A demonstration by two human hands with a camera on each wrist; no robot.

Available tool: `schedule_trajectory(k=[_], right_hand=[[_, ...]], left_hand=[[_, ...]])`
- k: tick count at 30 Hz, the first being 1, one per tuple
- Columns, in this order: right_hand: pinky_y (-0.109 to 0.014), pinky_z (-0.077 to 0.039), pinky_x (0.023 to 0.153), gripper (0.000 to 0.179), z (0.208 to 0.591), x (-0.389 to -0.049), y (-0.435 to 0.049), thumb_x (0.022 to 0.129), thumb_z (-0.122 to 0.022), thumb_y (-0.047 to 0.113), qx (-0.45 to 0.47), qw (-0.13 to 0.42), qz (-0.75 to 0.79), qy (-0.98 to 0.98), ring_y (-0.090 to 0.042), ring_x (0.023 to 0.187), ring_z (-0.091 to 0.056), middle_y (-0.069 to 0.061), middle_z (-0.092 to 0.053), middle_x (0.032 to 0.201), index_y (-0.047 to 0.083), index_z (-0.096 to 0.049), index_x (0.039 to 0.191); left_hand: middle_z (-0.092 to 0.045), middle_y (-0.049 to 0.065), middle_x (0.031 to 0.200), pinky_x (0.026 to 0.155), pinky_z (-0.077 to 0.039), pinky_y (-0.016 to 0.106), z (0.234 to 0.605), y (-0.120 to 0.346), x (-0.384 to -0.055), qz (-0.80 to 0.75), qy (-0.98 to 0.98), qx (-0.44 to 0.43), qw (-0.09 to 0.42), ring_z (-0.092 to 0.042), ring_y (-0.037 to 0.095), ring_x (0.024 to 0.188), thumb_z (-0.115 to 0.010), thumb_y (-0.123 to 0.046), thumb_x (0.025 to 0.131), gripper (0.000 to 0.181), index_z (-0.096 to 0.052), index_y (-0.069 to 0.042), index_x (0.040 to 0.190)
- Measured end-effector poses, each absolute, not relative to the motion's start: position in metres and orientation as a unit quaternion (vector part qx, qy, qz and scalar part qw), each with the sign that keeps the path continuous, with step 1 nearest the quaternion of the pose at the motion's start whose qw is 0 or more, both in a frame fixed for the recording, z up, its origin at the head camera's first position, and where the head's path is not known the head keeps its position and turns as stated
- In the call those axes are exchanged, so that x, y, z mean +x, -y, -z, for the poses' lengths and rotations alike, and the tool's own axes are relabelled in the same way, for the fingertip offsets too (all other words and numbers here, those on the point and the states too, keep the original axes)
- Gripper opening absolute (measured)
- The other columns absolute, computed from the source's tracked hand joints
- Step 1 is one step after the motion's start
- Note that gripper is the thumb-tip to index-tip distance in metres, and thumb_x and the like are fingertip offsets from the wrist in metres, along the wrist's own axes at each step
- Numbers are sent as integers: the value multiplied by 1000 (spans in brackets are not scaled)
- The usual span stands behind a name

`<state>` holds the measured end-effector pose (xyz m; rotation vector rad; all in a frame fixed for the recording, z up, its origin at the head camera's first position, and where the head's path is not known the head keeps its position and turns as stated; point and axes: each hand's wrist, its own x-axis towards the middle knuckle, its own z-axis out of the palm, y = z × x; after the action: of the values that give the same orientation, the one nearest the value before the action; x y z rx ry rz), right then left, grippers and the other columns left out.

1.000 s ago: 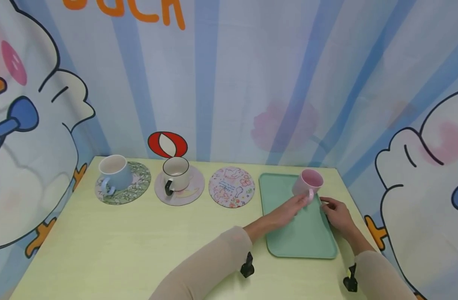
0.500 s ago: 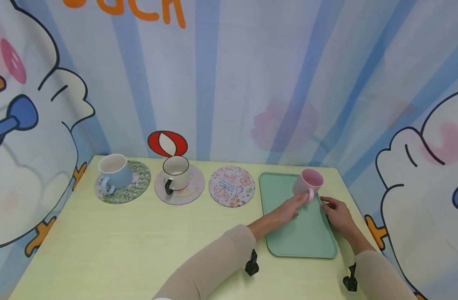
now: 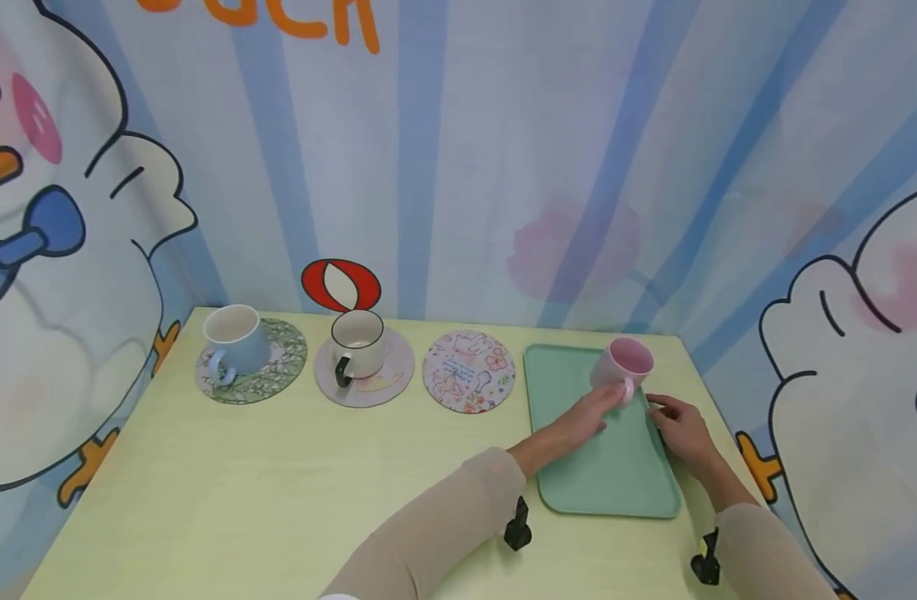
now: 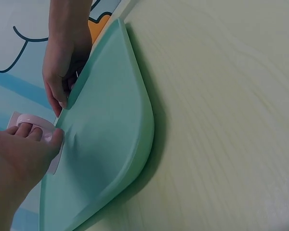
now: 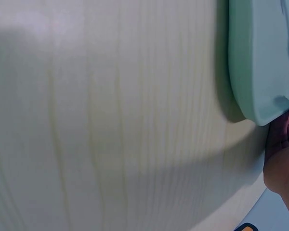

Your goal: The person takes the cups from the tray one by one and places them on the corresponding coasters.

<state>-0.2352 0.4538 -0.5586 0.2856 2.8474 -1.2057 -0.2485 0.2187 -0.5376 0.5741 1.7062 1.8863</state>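
Note:
A pink mug (image 3: pixel 607 367) stands near the far right corner of a green tray (image 3: pixel 608 479), its handle toward me. My left hand (image 3: pixel 584 416) reaches over the tray to the mug. In the left wrist view, fingers of that hand (image 4: pixel 19 161) are hooked through the mug's handle (image 4: pixel 36 120). My right hand (image 3: pixel 682 430) is at the tray's right edge. Its thumb and fingers pinch the rim there, as the left wrist view shows of the right hand (image 4: pixel 65 67). In the right wrist view, the right hand (image 5: pixel 282 159) is partly cut off beside the tray (image 5: pixel 269 62).
Left of the tray lies a round floral coaster (image 3: pixel 469 372). Further left, a white mug (image 3: pixel 359 348) with a black handle stands on a pale coaster (image 3: pixel 331 387), and a blue mug (image 3: pixel 237 343) on a green patterned coaster (image 3: pixel 286 358). A printed curtain (image 3: pixel 473 167) hangs behind the table (image 3: pixel 278 492).
My left forearm has shifted slightly to the right, while the hand stays at the mug's handle. The right hand holds its place on the tray's rim. The head view has turned a little.

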Motion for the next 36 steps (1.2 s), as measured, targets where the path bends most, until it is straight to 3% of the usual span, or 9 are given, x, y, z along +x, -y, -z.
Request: schedule_trajectory(k=[7,13,15,19,23,36], right_hand=[[-26,-48,69,44,559,-234,-456,110,-54,15,86,17,392,-916,-24,91,-58,-24,-66,110,-8,-54,148],[-26,-48,69,44,559,-234,-455,111,-54,15,87,15,394,-915,-23,91,-57,-23,-65,109,-8,-53,148],[-26,-48,69,44,559,-233,-455,111,-54,15,88,15,394,-915,-23,90,-56,-22,-65,110,-7,-54,149],[-26,-48,68,44,560,-233,-456,111,-55,16,84,12,394,-915,-23,90,-56,-22,-65,108,-8,-54,147],[-27,-48,69,43,561,-234,-456,110,-56,15,81,10,393,-916,-23,89,-56,-22,-65,107,-9,-55,145],[-27,-49,74,42,564,-237,-459,110,-58,20,83,2,385,-919,-22,93,-58,-21,-68,108,-8,-59,141]], left_hand=[[-51,8,157,114,-46,47,534,-217,-249,-700,-635,199,261,-48,19,144,-39,-41,114,58,-47,-4,158],[-61,6,140,107,-51,49,532,-215,-248,-703,-642,176,251,-59,23,127,-53,-29,108,50,-55,0,148],[-63,5,132,101,-54,47,534,-215,-248,-699,-651,171,242,-62,23,117,-56,-24,106,45,-57,1,143],[-64,0,112,81,-54,32,539,-214,-245,-667,-691,180,215,-60,15,95,-60,-21,107,32,-60,-1,132],[-63,-3,96,70,-46,23,544,-212,-242,-634,-721,195,198,-55,6,81,-58,-24,109,22,-61,-4,120],[-50,0,85,74,-41,28,542,-206,-242,-546,-791,218,171,-50,12,80,-43,-36,116,36,-61,-8,102]])
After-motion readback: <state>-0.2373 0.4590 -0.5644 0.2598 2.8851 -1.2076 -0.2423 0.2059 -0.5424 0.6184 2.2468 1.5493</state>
